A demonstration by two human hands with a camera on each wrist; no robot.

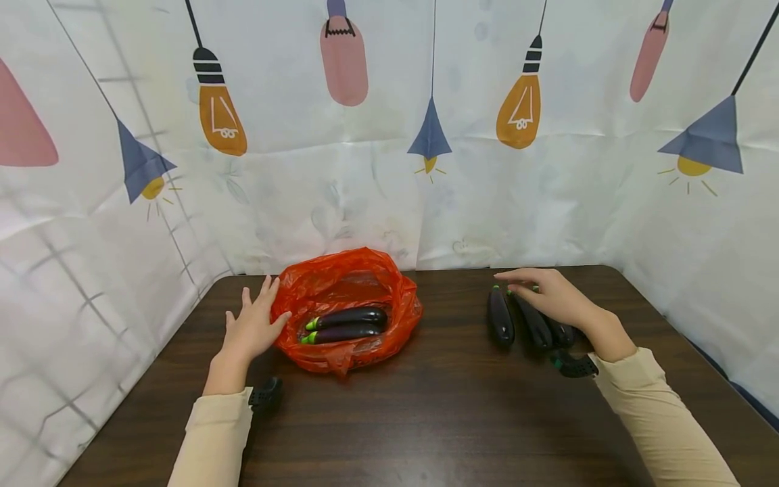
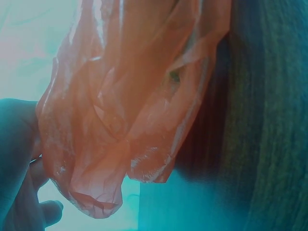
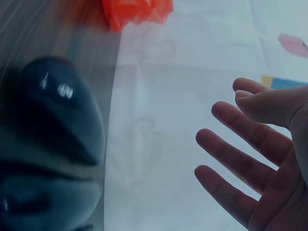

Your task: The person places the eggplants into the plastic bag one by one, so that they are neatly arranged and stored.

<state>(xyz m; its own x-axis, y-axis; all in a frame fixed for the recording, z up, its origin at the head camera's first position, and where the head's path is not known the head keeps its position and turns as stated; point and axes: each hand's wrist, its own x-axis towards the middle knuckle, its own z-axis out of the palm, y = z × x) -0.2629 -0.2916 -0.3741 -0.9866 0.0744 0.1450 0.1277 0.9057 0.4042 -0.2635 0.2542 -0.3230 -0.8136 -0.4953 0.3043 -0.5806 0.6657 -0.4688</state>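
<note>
A red plastic bag (image 1: 347, 362) stands wide open on the left half of the table, with two dark eggplants (image 1: 347, 325) lying inside. My left hand (image 1: 252, 328) rests against the bag's left side, fingers spread. In the left wrist view the crinkled bag (image 2: 96, 120) fills the middle, beside the fingers (image 2: 17, 154). To the right lie three more eggplants (image 1: 501, 318) side by side, green stems toward the wall. Over their stem ends hovers my right hand (image 1: 556, 297), its fingers extended and holding nothing. The right wrist view shows glossy eggplants (image 3: 62, 108) apart from the hand (image 3: 264, 168).
The dark wooden table (image 1: 389, 419) ends at a white patterned cloth (image 1: 389, 203) behind and at both sides. A dark wrist strap (image 1: 572, 365) is on the right wrist, and another (image 1: 266, 392) on the left.
</note>
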